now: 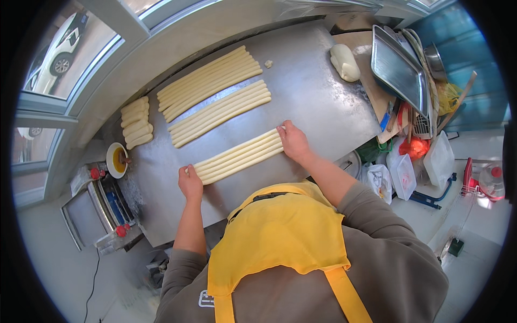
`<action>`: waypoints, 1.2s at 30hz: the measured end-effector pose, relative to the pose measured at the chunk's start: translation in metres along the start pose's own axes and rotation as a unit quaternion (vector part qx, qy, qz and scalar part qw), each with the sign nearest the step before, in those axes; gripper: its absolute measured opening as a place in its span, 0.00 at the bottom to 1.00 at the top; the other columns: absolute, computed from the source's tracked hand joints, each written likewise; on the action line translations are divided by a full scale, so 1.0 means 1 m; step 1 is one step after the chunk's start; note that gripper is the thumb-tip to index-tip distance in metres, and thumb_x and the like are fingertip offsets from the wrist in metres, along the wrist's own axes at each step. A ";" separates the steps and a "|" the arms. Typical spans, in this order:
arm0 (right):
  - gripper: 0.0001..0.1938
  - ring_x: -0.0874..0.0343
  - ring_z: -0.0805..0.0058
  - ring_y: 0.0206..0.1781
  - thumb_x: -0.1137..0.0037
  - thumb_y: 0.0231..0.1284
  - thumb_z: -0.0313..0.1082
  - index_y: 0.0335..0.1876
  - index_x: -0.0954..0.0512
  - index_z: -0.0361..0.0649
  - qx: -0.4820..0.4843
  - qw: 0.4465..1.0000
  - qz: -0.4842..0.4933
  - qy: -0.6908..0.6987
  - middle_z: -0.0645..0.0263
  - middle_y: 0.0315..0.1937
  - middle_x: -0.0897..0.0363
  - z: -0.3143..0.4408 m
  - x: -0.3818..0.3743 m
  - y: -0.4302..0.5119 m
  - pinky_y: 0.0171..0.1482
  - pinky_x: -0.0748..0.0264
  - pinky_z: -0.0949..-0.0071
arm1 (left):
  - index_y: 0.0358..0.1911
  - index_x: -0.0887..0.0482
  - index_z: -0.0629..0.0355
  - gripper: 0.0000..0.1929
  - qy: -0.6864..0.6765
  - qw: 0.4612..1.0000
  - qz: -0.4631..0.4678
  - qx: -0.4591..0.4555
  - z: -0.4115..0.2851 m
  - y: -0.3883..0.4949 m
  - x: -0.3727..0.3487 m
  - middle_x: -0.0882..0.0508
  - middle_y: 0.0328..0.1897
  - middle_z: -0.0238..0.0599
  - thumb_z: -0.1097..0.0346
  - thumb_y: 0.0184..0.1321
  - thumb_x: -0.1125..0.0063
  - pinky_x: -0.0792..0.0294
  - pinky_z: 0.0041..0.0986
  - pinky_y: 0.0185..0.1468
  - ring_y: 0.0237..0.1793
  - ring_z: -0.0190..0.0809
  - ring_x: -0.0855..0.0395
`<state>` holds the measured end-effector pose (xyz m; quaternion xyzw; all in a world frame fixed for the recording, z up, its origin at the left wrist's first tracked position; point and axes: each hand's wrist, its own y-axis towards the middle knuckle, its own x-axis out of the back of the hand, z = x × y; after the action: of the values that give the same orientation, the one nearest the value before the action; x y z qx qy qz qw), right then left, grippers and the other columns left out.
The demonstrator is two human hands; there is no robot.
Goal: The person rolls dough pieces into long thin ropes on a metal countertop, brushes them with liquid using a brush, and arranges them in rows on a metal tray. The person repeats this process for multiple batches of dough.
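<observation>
Several long dough ropes lie side by side as a flat band on the steel worktable. My left hand grips the band's left end, and my right hand grips its right end. Fingertips hide both ends of the ropes. Farther back rests a second group of dough ropes, with a wider group of dough ropes behind it. Short dough pieces sit in a row at the left. A large folded dough lump is at the back right, and a small dough scrap lies apart.
At the table's left edge stands a white bowl of yellow liquid, beside a roller machine with red knobs. A metal tray leans over a wooden board at the right. Below it are a blue-handled tool and plastic containers.
</observation>
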<state>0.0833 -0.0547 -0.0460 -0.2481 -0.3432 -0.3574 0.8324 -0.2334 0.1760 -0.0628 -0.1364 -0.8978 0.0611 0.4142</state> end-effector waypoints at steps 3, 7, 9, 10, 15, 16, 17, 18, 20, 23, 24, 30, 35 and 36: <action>0.19 0.13 0.33 0.46 0.48 0.87 0.49 0.56 0.28 0.37 -0.015 1.000 -0.001 -0.013 0.39 0.39 0.12 0.005 -0.006 -0.001 0.50 0.18 0.40 | 0.57 0.20 0.64 0.22 0.003 1.000 0.015 0.002 -0.003 -0.002 -0.001 0.09 0.54 0.64 0.48 0.82 0.44 0.22 0.50 0.60 0.55 0.65 0.10; 0.20 0.13 0.31 0.44 0.49 0.87 0.51 0.54 0.29 0.38 -0.027 1.000 0.001 -0.006 0.38 0.37 0.13 0.005 -0.013 -0.008 0.47 0.18 0.37 | 0.57 0.20 0.65 0.23 -0.008 1.000 0.021 -0.016 0.000 -0.006 -0.003 0.09 0.53 0.63 0.48 0.82 0.42 0.21 0.50 0.59 0.53 0.64 0.10; 0.20 0.13 0.31 0.44 0.50 0.87 0.51 0.54 0.29 0.38 -0.028 1.000 0.004 0.007 0.38 0.38 0.12 0.006 -0.014 -0.013 0.47 0.18 0.37 | 0.57 0.19 0.66 0.23 0.009 0.999 0.028 -0.037 0.001 -0.004 -0.003 0.09 0.53 0.62 0.48 0.81 0.41 0.21 0.50 0.58 0.52 0.63 0.10; 0.20 0.13 0.31 0.44 0.50 0.87 0.51 0.53 0.29 0.38 -0.035 0.999 0.009 0.010 0.39 0.38 0.12 0.006 -0.013 -0.014 0.47 0.18 0.36 | 0.57 0.19 0.66 0.23 0.005 0.999 0.023 -0.048 0.001 -0.003 -0.003 0.10 0.53 0.62 0.48 0.81 0.40 0.21 0.49 0.59 0.51 0.61 0.10; 0.19 0.13 0.35 0.50 0.48 0.87 0.51 0.55 0.27 0.39 -0.021 0.998 0.045 0.036 0.42 0.44 0.11 0.015 -0.001 -0.014 0.52 0.17 0.39 | 0.56 0.19 0.67 0.19 -0.105 0.991 0.082 -0.016 -0.006 0.002 0.009 0.13 0.53 0.52 0.56 0.79 0.37 0.22 0.42 0.58 0.50 0.49 0.15; 0.19 0.13 0.36 0.51 0.47 0.86 0.52 0.56 0.26 0.39 -0.011 0.998 0.041 0.054 0.43 0.44 0.11 0.015 0.004 -0.012 0.53 0.18 0.40 | 0.56 0.19 0.67 0.17 -0.124 0.989 0.084 -0.016 -0.009 0.002 0.016 0.14 0.54 0.51 0.57 0.80 0.38 0.22 0.41 0.58 0.50 0.48 0.15; 0.19 0.13 0.37 0.52 0.47 0.86 0.52 0.57 0.26 0.40 -0.003 0.996 0.045 0.074 0.43 0.44 0.11 0.015 0.010 -0.011 0.53 0.18 0.41 | 0.56 0.19 0.67 0.17 -0.136 0.988 0.071 -0.007 -0.013 0.001 0.022 0.13 0.54 0.51 0.58 0.80 0.38 0.22 0.41 0.57 0.50 0.47 0.15; 0.20 0.13 0.38 0.52 0.46 0.86 0.52 0.58 0.25 0.40 0.005 0.994 0.052 0.093 0.44 0.44 0.11 0.014 0.017 -0.009 0.54 0.18 0.42 | 0.56 0.19 0.66 0.16 -0.175 0.982 0.068 0.001 -0.018 0.000 0.029 0.13 0.53 0.51 0.59 0.80 0.39 0.21 0.41 0.57 0.50 0.46 0.15; 0.20 0.13 0.39 0.52 0.45 0.85 0.53 0.59 0.24 0.41 0.022 0.991 0.056 0.121 0.44 0.44 0.11 0.007 0.036 -0.006 0.53 0.18 0.45 | 0.56 0.19 0.66 0.15 -0.147 0.987 0.065 -0.003 -0.034 -0.001 0.040 0.13 0.54 0.50 0.60 0.80 0.39 0.20 0.41 0.56 0.49 0.46 0.15; 0.20 0.12 0.41 0.51 0.43 0.85 0.54 0.59 0.23 0.42 0.021 0.989 0.029 0.144 0.45 0.43 0.11 -0.015 0.078 0.005 0.53 0.18 0.48 | 0.57 0.19 0.64 0.14 -0.183 0.981 0.066 -0.010 -0.079 -0.004 0.038 0.13 0.54 0.48 0.60 0.81 0.39 0.19 0.39 0.55 0.48 0.44 0.14; 0.20 0.12 0.41 0.50 0.43 0.84 0.54 0.58 0.22 0.43 0.015 0.988 0.017 0.150 0.45 0.43 0.11 -0.025 0.096 0.010 0.52 0.18 0.49 | 0.57 0.19 0.64 0.14 -0.221 0.972 0.078 0.001 -0.099 -0.007 0.031 0.13 0.54 0.48 0.59 0.81 0.39 0.19 0.39 0.54 0.48 0.44 0.13; 0.16 0.10 0.52 0.45 0.39 0.83 0.49 0.56 0.19 0.42 0.023 0.970 -0.147 0.195 0.48 0.41 0.11 -0.139 0.269 0.067 0.50 0.17 0.57 | 0.57 0.21 0.62 0.14 -0.308 0.930 0.189 -0.061 -0.300 -0.035 -0.089 0.14 0.54 0.44 0.59 0.83 0.39 0.19 0.36 0.54 0.50 0.40 0.13; 0.17 0.10 0.59 0.45 0.37 0.82 0.48 0.57 0.16 0.41 -0.035 0.948 -0.267 0.168 0.50 0.42 0.09 -0.260 0.438 0.108 0.52 0.17 0.61 | 0.55 0.19 0.62 0.13 -0.295 0.898 0.269 -0.186 -0.510 -0.051 -0.248 0.15 0.49 0.36 0.58 0.83 0.36 0.24 0.30 0.54 0.48 0.33 0.19; 0.18 0.09 0.55 0.45 0.36 0.81 0.50 0.55 0.16 0.40 -0.054 0.941 -0.296 0.154 0.48 0.42 0.09 -0.283 0.465 0.117 0.51 0.17 0.59 | 0.55 0.18 0.62 0.14 -0.297 0.883 0.292 -0.217 -0.549 -0.055 -0.279 0.15 0.48 0.35 0.58 0.83 0.36 0.24 0.30 0.54 0.48 0.33 0.18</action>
<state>0.5206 -0.3657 0.1012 -0.1224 -0.2492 -0.6394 0.7170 0.3461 0.0387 0.1027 -0.4544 -0.8890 0.0208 0.0520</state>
